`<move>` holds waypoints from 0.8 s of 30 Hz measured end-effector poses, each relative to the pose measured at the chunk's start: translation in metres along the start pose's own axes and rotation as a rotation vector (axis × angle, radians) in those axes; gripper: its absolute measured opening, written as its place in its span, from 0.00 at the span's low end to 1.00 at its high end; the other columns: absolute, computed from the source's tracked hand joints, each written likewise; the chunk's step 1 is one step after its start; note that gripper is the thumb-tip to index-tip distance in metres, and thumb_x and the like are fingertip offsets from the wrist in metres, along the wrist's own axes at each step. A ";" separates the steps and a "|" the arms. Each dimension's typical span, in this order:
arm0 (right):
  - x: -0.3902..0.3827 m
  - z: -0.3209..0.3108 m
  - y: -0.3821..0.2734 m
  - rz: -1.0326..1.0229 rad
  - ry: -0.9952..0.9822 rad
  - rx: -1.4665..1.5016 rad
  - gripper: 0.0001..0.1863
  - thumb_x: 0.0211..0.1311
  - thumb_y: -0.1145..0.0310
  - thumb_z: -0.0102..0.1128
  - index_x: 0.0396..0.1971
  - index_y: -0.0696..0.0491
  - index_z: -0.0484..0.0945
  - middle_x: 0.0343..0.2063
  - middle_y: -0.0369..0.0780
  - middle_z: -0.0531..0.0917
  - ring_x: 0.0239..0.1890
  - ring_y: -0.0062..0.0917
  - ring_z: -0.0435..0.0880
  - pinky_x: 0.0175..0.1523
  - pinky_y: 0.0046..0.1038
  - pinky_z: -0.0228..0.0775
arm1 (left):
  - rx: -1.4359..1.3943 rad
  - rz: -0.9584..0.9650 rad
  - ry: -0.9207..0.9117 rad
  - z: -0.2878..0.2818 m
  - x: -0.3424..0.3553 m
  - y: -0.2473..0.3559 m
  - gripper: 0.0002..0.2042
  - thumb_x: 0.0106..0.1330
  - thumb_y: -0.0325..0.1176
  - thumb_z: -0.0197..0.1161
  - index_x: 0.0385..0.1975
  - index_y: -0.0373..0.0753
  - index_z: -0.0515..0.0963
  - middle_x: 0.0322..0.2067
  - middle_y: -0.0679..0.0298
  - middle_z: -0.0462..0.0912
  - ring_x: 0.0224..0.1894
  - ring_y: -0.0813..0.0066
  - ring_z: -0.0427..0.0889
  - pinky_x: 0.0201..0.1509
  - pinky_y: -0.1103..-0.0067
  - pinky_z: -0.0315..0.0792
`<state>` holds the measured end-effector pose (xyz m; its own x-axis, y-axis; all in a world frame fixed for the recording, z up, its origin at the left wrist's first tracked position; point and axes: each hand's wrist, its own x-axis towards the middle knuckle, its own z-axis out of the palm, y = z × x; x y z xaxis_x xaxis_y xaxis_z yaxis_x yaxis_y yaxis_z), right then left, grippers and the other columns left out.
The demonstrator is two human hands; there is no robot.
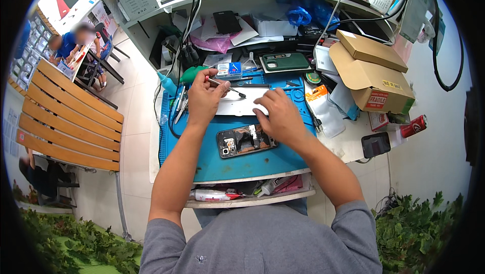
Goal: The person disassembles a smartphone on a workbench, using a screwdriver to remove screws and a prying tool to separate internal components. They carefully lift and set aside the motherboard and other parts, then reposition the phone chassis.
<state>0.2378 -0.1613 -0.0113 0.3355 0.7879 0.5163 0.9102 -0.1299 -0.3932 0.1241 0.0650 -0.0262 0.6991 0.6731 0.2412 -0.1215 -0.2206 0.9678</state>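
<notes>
An opened phone (pixel 241 141) lies on the blue work mat (pixel 237 165), its inner parts showing. Just beyond it sits a white panel (pixel 237 106). My left hand (pixel 203 97) holds a thin screwdriver-like tool (pixel 226 87) over the panel's left end. My right hand (pixel 279 117) rests palm down on the panel's right end, fingers spread, its wrist just past the phone's right end.
A green phone case (pixel 284 62) and small tools lie at the mat's far edge. Cardboard boxes (pixel 371 72) stand at right, a red can (pixel 413 126) and a dark phone (pixel 375 144) beside them. Shelves above hold clutter. A wooden bench (pixel 65 122) and a seated person (pixel 68 44) are at left.
</notes>
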 end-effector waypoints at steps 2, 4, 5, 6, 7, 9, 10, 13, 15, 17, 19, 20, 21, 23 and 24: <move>0.017 0.011 0.007 0.014 -0.031 -0.029 0.12 0.68 0.65 0.77 0.46 0.54 0.90 0.42 0.42 0.87 0.51 0.41 0.83 0.56 0.43 0.79 | 0.003 -0.008 0.009 -0.001 -0.001 0.002 0.23 0.74 0.24 0.78 0.63 0.30 0.75 0.43 0.54 0.93 0.42 0.72 0.94 0.48 0.78 0.92; 0.036 0.023 0.013 0.029 -0.091 -0.048 0.13 0.68 0.62 0.77 0.47 0.52 0.91 0.42 0.42 0.88 0.52 0.40 0.84 0.57 0.43 0.80 | -0.013 0.001 0.009 -0.002 0.001 0.003 0.23 0.74 0.24 0.78 0.64 0.30 0.74 0.44 0.53 0.92 0.42 0.71 0.95 0.48 0.78 0.92; 0.043 0.033 0.016 0.023 -0.080 -0.012 0.13 0.67 0.62 0.78 0.46 0.51 0.92 0.42 0.40 0.89 0.51 0.39 0.85 0.57 0.43 0.81 | -0.030 0.008 0.008 -0.005 0.002 -0.001 0.24 0.74 0.24 0.78 0.64 0.30 0.74 0.44 0.53 0.92 0.42 0.71 0.95 0.48 0.78 0.92; 0.048 0.035 0.019 0.024 -0.118 -0.006 0.13 0.66 0.62 0.78 0.46 0.51 0.93 0.43 0.41 0.90 0.52 0.40 0.86 0.57 0.44 0.82 | -0.047 0.012 0.004 -0.006 0.000 -0.003 0.24 0.74 0.24 0.78 0.64 0.30 0.74 0.44 0.53 0.92 0.42 0.71 0.95 0.48 0.78 0.92; 0.053 0.038 0.022 0.025 -0.157 0.001 0.12 0.65 0.63 0.79 0.45 0.52 0.93 0.43 0.41 0.91 0.54 0.41 0.87 0.58 0.44 0.82 | -0.033 0.015 0.002 -0.006 0.001 -0.004 0.24 0.74 0.24 0.77 0.64 0.30 0.73 0.44 0.53 0.92 0.43 0.72 0.94 0.48 0.78 0.92; 0.057 0.043 0.024 0.032 -0.166 0.030 0.10 0.63 0.65 0.79 0.40 0.52 0.95 0.43 0.42 0.93 0.54 0.41 0.89 0.58 0.45 0.84 | -0.005 0.015 -0.005 -0.007 0.000 -0.001 0.24 0.75 0.23 0.77 0.65 0.30 0.73 0.44 0.53 0.92 0.43 0.72 0.94 0.48 0.78 0.92; 0.057 0.045 0.025 0.033 -0.165 0.023 0.09 0.62 0.65 0.78 0.40 0.52 0.95 0.42 0.42 0.93 0.54 0.41 0.89 0.58 0.45 0.84 | -0.015 0.044 0.011 -0.008 -0.002 -0.002 0.24 0.75 0.23 0.76 0.65 0.31 0.73 0.44 0.54 0.92 0.43 0.72 0.94 0.48 0.78 0.92; 0.059 0.043 0.017 0.049 -0.172 -0.001 0.08 0.60 0.67 0.77 0.38 0.53 0.96 0.39 0.42 0.93 0.52 0.41 0.90 0.57 0.45 0.84 | -0.033 0.102 0.071 -0.015 -0.006 -0.002 0.25 0.76 0.23 0.75 0.68 0.32 0.72 0.44 0.56 0.92 0.43 0.75 0.93 0.48 0.78 0.91; 0.058 0.045 0.021 0.068 -0.165 -0.005 0.09 0.61 0.66 0.78 0.38 0.53 0.96 0.39 0.43 0.93 0.52 0.41 0.90 0.57 0.45 0.84 | -0.027 0.118 0.083 -0.017 -0.009 0.012 0.25 0.77 0.23 0.75 0.69 0.33 0.72 0.45 0.57 0.92 0.43 0.75 0.93 0.49 0.78 0.91; 0.060 0.044 0.023 0.084 -0.177 -0.011 0.09 0.61 0.65 0.79 0.38 0.53 0.96 0.39 0.43 0.93 0.51 0.42 0.90 0.56 0.45 0.84 | -0.008 0.161 0.119 -0.019 -0.014 0.020 0.26 0.76 0.25 0.76 0.70 0.33 0.73 0.41 0.59 0.93 0.40 0.77 0.94 0.47 0.79 0.88; 0.061 0.040 0.024 0.109 -0.205 -0.019 0.09 0.62 0.65 0.79 0.38 0.53 0.96 0.39 0.43 0.93 0.50 0.42 0.90 0.56 0.45 0.84 | 0.127 0.225 0.082 -0.025 -0.028 0.033 0.28 0.78 0.24 0.73 0.74 0.34 0.70 0.43 0.60 0.92 0.42 0.77 0.92 0.49 0.78 0.88; 0.060 0.038 0.024 0.091 -0.183 0.002 0.09 0.63 0.64 0.79 0.38 0.53 0.96 0.39 0.43 0.93 0.50 0.42 0.90 0.56 0.46 0.84 | 0.199 0.256 0.064 -0.029 -0.039 0.038 0.29 0.79 0.24 0.72 0.76 0.34 0.68 0.44 0.61 0.91 0.43 0.77 0.92 0.50 0.78 0.89; 0.057 0.036 0.025 0.077 -0.163 0.020 0.09 0.63 0.64 0.79 0.38 0.53 0.96 0.39 0.43 0.93 0.50 0.42 0.90 0.56 0.46 0.83 | 0.234 0.300 0.017 -0.032 -0.050 0.038 0.30 0.80 0.24 0.71 0.78 0.35 0.67 0.42 0.62 0.90 0.42 0.78 0.91 0.49 0.78 0.86; 0.050 0.029 0.022 0.030 -0.079 0.006 0.05 0.68 0.68 0.76 0.38 0.52 0.95 0.35 0.40 0.91 0.46 0.39 0.88 0.51 0.43 0.82 | 0.318 0.322 -0.064 -0.034 -0.075 0.045 0.31 0.80 0.25 0.71 0.79 0.36 0.66 0.40 0.61 0.90 0.41 0.79 0.90 0.48 0.78 0.85; 0.045 0.024 0.016 0.024 -0.091 0.024 0.05 0.67 0.70 0.75 0.39 0.52 0.95 0.35 0.40 0.91 0.46 0.40 0.88 0.50 0.44 0.82 | 0.361 0.329 -0.099 -0.036 -0.086 0.046 0.31 0.80 0.25 0.71 0.79 0.36 0.66 0.40 0.61 0.90 0.41 0.79 0.90 0.48 0.78 0.84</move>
<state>0.2611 -0.1134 -0.0130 0.3326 0.8362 0.4361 0.8959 -0.1357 -0.4231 0.0328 0.0229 0.0002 0.7302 0.4603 0.5049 -0.1075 -0.6524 0.7502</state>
